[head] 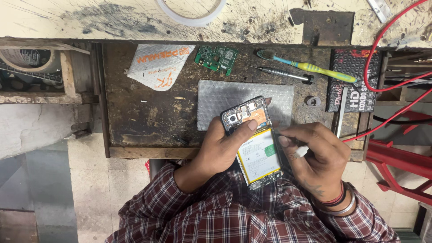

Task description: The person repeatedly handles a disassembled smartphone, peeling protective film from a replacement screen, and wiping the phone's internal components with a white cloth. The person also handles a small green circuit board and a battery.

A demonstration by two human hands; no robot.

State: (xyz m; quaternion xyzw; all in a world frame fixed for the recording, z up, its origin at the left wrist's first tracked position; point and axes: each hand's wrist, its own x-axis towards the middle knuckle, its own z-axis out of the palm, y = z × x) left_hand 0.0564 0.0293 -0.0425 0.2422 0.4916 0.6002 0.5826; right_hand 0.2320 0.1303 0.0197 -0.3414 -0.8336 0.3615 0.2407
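Note:
My left hand (pixel 223 146) grips an opened smartphone (pixel 253 141) from its left side, thumb resting across the frame below the camera. The phone's back is off, showing a white battery with yellow edges and copper-coloured shielding near the top. My right hand (pixel 315 153) sits at the phone's right edge, pinching a thin metal tool (pixel 302 150) whose tip touches the frame beside the battery. The phone is held above a grey bubble-wrap sheet (pixel 216 96).
On the worn drawer tray (pixel 135 112) lie a green circuit board (pixel 216 57), a white padded pouch (pixel 158 65), a screwdriver (pixel 279 73), a toothbrush (pixel 310 67) and a black box (pixel 353 78). Red cables (pixel 387 87) run right. A tape roll (pixel 191 13) lies above.

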